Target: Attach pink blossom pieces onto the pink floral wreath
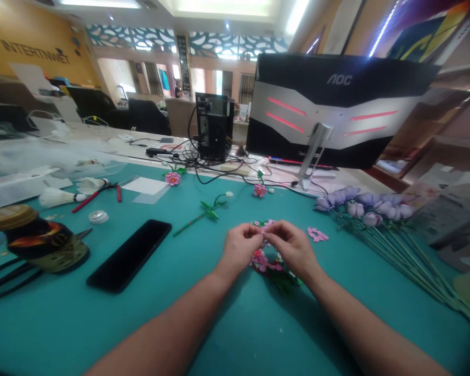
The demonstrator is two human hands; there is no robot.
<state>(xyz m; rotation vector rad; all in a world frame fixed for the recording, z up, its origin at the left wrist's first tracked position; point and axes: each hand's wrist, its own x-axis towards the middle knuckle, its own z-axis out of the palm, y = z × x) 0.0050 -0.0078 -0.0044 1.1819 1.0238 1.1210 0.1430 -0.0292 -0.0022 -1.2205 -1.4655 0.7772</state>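
My left hand (238,248) and my right hand (295,250) meet fingertip to fingertip, both pinched closed on a small pink piece (263,234), mostly covered by the fingers. Below and behind them lies a cluster of pink toy-brick flowers (261,261) with green leaves (285,284), partly hidden by my hands. To the right of my right hand is a little group of loose pink pieces (317,234). A green brick-built stem (191,223) with leaves and a white bud lies left of my hands. Two finished-looking pink flowers (173,178) (259,190) lie farther back.
A black phone (129,256), a brown bottle (43,240), red-handled pliers (88,201) and shuttlecocks (60,197) occupy the left. Long-stemmed lilac flowers (376,209) lie at right. A monitor (321,115), computer case (213,128) and tangled cables stand behind the green mat (160,324).
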